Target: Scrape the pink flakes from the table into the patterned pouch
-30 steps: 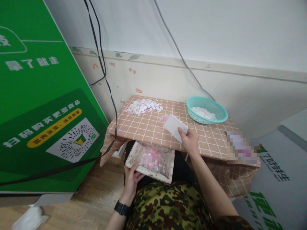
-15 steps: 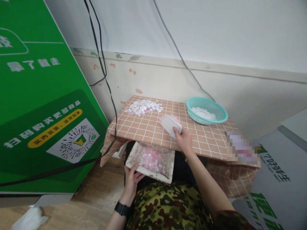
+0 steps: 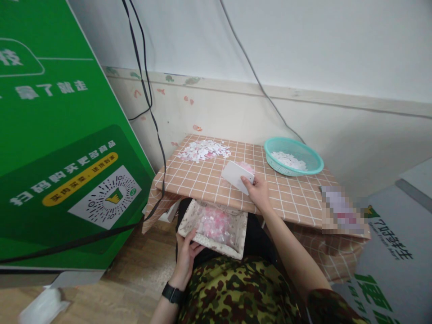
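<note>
Left hand hasn't moved: fingers gripping the near-left corner of the basket, which sits over the lap off the worktop's front edge, pink bits inside; white pile at the worktop's far-left corner unchanged too. The change is the card: it's shifted left over mid-worktop, pinched thumb-on-top in the right hand, with pink scraps now showing past its far edge. I read that as a stroke across those scraps, basket just held steady; bowl near the far-right corner untouched.
</note>
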A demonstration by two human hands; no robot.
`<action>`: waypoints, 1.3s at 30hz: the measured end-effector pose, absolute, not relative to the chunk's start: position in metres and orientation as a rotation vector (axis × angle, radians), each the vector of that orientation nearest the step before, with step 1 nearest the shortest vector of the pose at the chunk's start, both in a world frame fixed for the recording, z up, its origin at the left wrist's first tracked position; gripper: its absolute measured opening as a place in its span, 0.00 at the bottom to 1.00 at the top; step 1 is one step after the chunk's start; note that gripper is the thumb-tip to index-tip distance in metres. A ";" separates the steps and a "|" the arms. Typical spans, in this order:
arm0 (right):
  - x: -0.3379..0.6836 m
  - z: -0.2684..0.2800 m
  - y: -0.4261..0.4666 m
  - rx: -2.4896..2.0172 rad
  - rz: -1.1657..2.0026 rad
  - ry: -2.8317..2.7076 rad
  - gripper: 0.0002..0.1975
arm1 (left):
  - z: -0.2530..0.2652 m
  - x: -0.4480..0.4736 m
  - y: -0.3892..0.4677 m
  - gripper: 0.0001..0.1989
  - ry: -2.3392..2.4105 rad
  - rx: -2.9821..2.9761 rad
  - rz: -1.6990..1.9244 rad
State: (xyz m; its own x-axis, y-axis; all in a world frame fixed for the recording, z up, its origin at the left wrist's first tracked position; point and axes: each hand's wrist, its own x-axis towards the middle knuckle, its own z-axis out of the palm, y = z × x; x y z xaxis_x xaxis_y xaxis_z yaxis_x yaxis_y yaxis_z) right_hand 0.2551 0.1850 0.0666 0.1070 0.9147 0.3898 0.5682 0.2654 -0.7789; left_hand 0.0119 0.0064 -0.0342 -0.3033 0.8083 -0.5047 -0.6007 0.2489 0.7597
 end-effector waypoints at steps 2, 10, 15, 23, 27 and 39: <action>0.258 0.066 0.179 -1.415 0.457 -1.570 0.22 | -0.035 0.012 0.007 0.26 1.246 0.229 1.419; 0.273 0.059 0.164 -1.345 0.686 -1.472 0.24 | -0.034 0.013 0.006 0.29 1.253 0.223 1.435; 0.276 0.062 0.159 -1.356 0.738 -1.445 0.25 | -0.026 0.012 0.005 0.28 1.247 0.223 1.431; 0.269 0.071 0.153 -1.324 0.729 -1.530 0.24 | -0.014 0.005 0.009 0.27 1.245 0.208 1.438; 0.260 0.072 0.148 -1.278 0.820 -1.584 0.23 | -0.012 0.003 0.010 0.26 1.243 0.221 1.437; 0.243 0.071 0.184 -1.354 0.636 -1.459 0.24 | -0.017 0.004 0.011 0.29 1.253 0.181 1.457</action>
